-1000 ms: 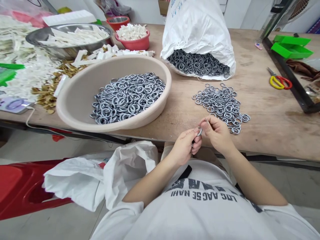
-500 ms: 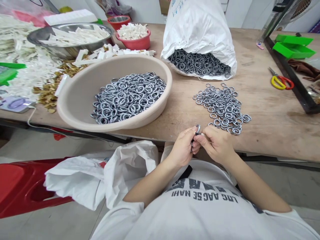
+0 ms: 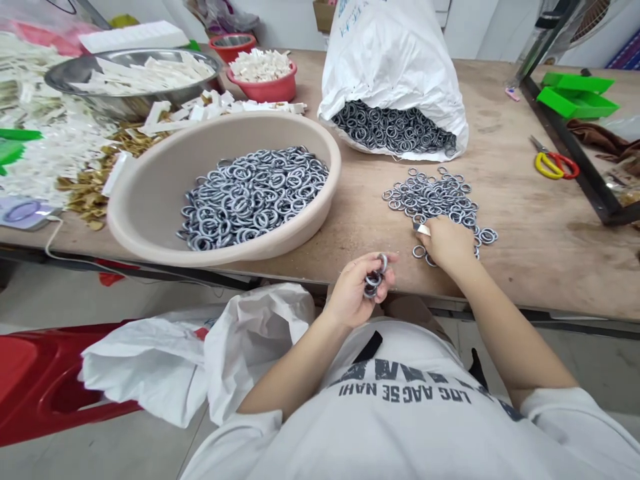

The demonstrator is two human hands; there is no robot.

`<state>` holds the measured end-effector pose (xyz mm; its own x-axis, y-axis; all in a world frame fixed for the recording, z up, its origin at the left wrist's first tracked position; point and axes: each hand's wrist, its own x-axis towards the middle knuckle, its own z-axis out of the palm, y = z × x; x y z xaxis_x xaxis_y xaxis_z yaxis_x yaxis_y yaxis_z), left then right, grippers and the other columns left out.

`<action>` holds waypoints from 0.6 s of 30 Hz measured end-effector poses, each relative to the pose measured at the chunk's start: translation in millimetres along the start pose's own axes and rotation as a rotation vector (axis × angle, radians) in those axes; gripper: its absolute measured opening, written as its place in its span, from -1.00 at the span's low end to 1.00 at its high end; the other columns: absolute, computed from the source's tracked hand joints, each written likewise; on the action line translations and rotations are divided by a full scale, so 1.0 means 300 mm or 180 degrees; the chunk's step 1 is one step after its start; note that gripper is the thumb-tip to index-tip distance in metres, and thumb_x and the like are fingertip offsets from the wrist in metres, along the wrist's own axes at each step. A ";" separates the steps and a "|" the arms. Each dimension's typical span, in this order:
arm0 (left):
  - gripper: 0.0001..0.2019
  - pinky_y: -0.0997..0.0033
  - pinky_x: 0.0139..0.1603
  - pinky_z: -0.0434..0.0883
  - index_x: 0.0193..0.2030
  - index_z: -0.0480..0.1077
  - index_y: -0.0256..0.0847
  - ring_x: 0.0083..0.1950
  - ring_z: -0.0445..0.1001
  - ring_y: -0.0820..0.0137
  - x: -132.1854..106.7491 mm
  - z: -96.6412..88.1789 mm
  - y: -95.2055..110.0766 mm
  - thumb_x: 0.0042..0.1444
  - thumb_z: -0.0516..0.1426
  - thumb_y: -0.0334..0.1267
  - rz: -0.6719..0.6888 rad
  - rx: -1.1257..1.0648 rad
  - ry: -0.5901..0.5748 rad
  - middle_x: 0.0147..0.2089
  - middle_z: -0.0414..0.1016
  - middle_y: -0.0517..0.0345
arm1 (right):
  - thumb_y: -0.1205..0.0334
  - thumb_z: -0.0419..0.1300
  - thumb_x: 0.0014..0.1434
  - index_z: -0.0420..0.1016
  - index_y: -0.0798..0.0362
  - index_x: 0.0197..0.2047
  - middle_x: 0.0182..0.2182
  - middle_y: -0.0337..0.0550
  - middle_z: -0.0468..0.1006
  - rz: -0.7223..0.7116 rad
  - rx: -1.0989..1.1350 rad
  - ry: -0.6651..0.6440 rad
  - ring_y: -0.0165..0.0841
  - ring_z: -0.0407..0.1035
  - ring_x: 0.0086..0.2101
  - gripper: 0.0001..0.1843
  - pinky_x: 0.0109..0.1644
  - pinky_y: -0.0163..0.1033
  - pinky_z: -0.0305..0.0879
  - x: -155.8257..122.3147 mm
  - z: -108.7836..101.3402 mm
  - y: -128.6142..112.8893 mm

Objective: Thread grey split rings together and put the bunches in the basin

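My left hand (image 3: 356,288), at the table's front edge, curls around several grey rings (image 3: 373,283); one of them stands up between thumb and fingertips. My right hand (image 3: 450,245) is closed over the near side of a loose pile of grey rings (image 3: 440,195) on the table. From its fingers sticks out a small flat blade (image 3: 421,229), pale with a dark end; the rest of it is hidden in the hand. Whether those fingers also touch a ring, I cannot tell. A big beige basin (image 3: 150,223) to the left holds a heap of similar rings.
Behind the pile, a white sack (image 3: 395,60) lies with its mouth open, full of darker rings. Scissors (image 3: 554,163) lie at the right beside a black metal frame (image 3: 575,147) and green trays (image 3: 577,100). A steel bowl (image 3: 65,83) and a red bowl (image 3: 270,88) hold white pieces.
My hands were together, working at a ring. Now they are apart: the right has moved forward onto the pile with the blade, and the left has turned, showing the rings in it.
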<state>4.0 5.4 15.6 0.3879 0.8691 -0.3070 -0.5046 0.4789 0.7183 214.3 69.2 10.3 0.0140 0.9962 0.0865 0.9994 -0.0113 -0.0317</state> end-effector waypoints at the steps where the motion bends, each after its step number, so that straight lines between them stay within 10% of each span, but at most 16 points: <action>1: -0.73 0.60 -0.69 0.14 -0.09 0.47 -0.31 -0.62 0.29 0.55 0.007 -0.005 0.002 0.07 0.16 -0.26 -0.0003 -0.0064 0.0011 -0.44 0.48 0.16 | 0.05 0.14 0.30 0.55 0.08 -0.19 -0.14 0.06 0.56 -0.0010 0.0102 0.0039 -0.18 0.45 -0.27 -0.72 -0.31 -0.19 0.09 0.002 0.000 -0.002; 5: -0.69 0.60 -0.70 0.17 -0.09 0.45 -0.26 -0.50 0.44 0.49 0.030 -0.006 -0.003 0.10 0.17 -0.11 -0.0054 -0.0281 0.0070 -0.28 0.52 0.10 | 0.05 0.10 0.34 0.47 0.06 -0.27 -0.32 -0.10 0.53 -0.0380 0.1986 -0.0016 -0.31 0.35 -0.36 -0.73 -0.32 -0.23 0.11 -0.037 -0.026 -0.023; 10: -0.62 0.62 -0.70 0.14 -0.21 0.42 -0.27 -0.56 0.34 0.57 0.054 0.028 -0.042 0.14 0.21 0.07 0.0079 0.0068 0.0185 -0.39 0.40 0.19 | -0.16 0.15 0.28 0.37 0.00 -0.31 -0.46 -0.27 0.44 -0.0571 0.4727 -0.1094 -0.41 0.31 -0.48 -0.62 -0.36 -0.27 0.23 -0.152 -0.063 -0.102; 18: -0.55 0.62 -0.67 0.06 -0.25 0.33 -0.23 -0.61 0.19 0.61 0.050 0.044 -0.053 0.09 0.24 0.17 0.0014 0.0301 -0.0128 -0.47 0.30 0.29 | 0.12 0.10 0.36 0.42 -0.01 -0.25 -0.34 -0.19 0.47 -0.0501 0.3658 0.0389 -0.31 0.37 -0.28 -0.82 -0.16 -0.18 0.25 -0.196 -0.012 -0.146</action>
<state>28.0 9.3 7.6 0.4174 0.8645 -0.2798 -0.4319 0.4597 0.7760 169.9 10.7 10.3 -0.0423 0.9638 0.2633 0.3750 0.2596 -0.8899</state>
